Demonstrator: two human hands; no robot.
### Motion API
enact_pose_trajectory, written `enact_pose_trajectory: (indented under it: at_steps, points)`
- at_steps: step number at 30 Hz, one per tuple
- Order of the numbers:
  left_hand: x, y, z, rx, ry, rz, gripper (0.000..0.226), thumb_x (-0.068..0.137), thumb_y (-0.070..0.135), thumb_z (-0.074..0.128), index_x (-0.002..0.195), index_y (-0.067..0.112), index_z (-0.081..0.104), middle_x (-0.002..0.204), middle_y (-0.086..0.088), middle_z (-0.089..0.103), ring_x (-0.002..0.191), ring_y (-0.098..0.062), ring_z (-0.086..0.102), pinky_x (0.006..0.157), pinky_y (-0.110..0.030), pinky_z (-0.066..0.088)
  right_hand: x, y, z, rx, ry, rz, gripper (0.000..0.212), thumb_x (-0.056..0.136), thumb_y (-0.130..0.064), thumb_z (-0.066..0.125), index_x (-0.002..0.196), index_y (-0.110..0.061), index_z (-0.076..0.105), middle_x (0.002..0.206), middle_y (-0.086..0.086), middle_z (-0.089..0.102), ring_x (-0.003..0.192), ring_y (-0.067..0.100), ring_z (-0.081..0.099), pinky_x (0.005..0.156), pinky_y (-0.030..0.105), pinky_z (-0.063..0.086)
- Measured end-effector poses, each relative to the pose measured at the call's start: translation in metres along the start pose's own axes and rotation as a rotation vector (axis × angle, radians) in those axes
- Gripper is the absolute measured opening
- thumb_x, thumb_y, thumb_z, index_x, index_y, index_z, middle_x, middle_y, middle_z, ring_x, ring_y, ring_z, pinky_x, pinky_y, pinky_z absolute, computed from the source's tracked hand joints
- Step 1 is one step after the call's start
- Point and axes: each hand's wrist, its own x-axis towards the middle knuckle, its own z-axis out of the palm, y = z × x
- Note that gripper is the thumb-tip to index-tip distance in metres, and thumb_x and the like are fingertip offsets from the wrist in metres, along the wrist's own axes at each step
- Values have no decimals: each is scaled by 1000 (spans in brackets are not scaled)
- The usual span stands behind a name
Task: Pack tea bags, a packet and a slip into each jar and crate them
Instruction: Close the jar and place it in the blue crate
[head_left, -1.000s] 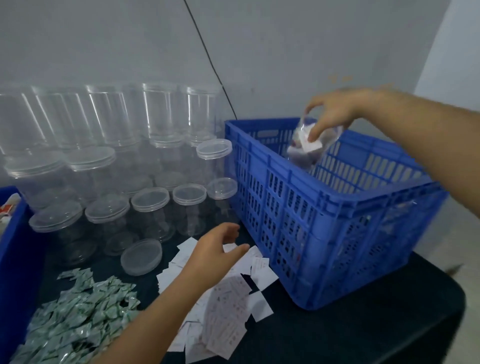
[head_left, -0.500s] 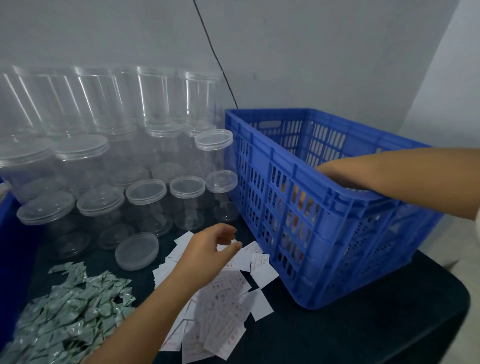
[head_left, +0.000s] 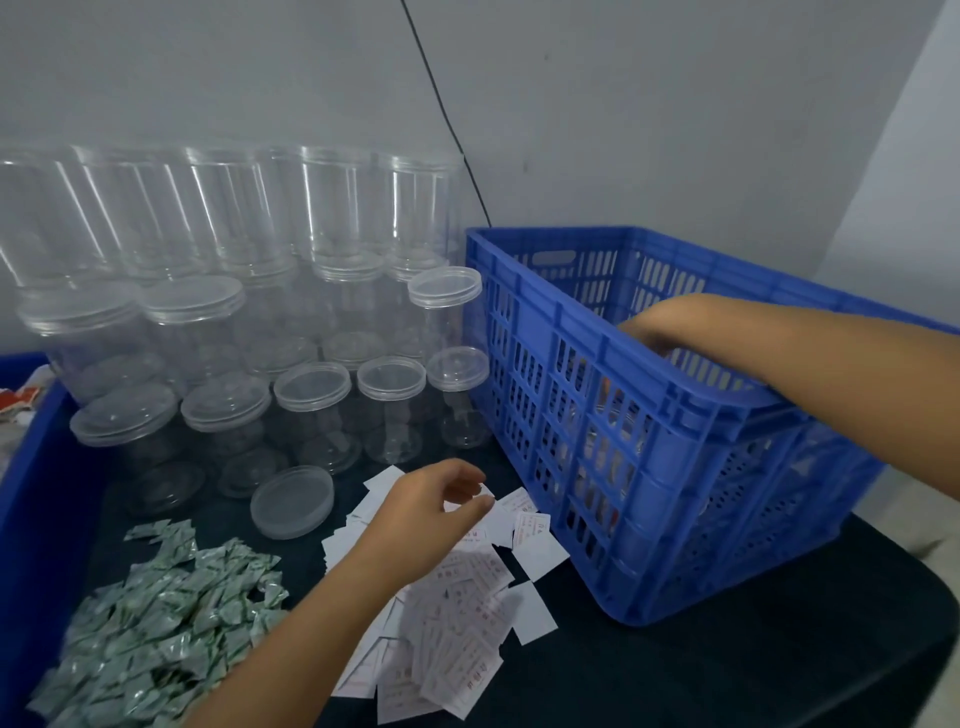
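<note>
My right hand (head_left: 670, 325) reaches down inside the blue slotted crate (head_left: 571, 332). Its fingers are hidden behind the crate wall. Through the slots a clear jar (head_left: 618, 431) shows dimly inside the crate, below the hand. My left hand (head_left: 421, 514) hovers over the scattered white paper slips (head_left: 467, 639) with loosely curled fingers and holds nothing. A heap of green-and-white tea bags (head_left: 156, 623) lies at the front left. Several empty clear jars (head_left: 311, 405) with lids stand stacked at the back left.
A loose clear lid (head_left: 292, 501) lies flat between the jars and the slips. A blue bin (head_left: 31, 493) borders the left edge. The dark table's rounded edge (head_left: 930, 623) runs at the right. A black cable (head_left: 447, 119) hangs down the grey wall.
My right hand carried a filled jar over the crate and lowered it inside; the hand now sits a little higher near the rim. My left hand has stayed over the slips.
</note>
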Motion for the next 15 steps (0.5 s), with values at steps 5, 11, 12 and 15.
enact_pose_trajectory:
  at_steps: [5, 11, 12, 15]
  points:
    - [-5, 2, -17, 9, 28, -2, 27, 89, 35, 62, 115, 27, 61, 101, 19, 62, 92, 8, 57, 76, -4, 41, -26, -21, -67, -59, 561, -163, 39, 99, -16, 54, 138, -14, 56, 141, 8, 56, 128, 28, 51, 99, 32, 39]
    - [-12, -1, -34, -36, 131, -28, 22, 89, 34, 63, 110, 29, 63, 95, 22, 61, 88, 12, 56, 67, 1, 41, -31, -113, -101, 158, 812, -319, 43, 93, -40, 62, 119, -6, 66, 123, 15, 65, 112, 33, 59, 86, 33, 45]
    - [-13, -2, -37, -52, 145, -35, 21, 89, 34, 64, 110, 29, 63, 94, 22, 61, 87, 13, 56, 67, 1, 41, -23, -128, -96, 141, 763, -318, 52, 92, -46, 62, 124, -5, 63, 127, 15, 63, 114, 33, 59, 86, 33, 44]
    - [-19, -5, -47, -100, 189, -51, 19, 89, 33, 64, 107, 30, 64, 92, 22, 63, 85, 16, 56, 68, 0, 42, 10, -160, -74, 37, 578, -282, 76, 88, -61, 62, 142, -8, 50, 142, 12, 54, 124, 33, 54, 101, 36, 45]
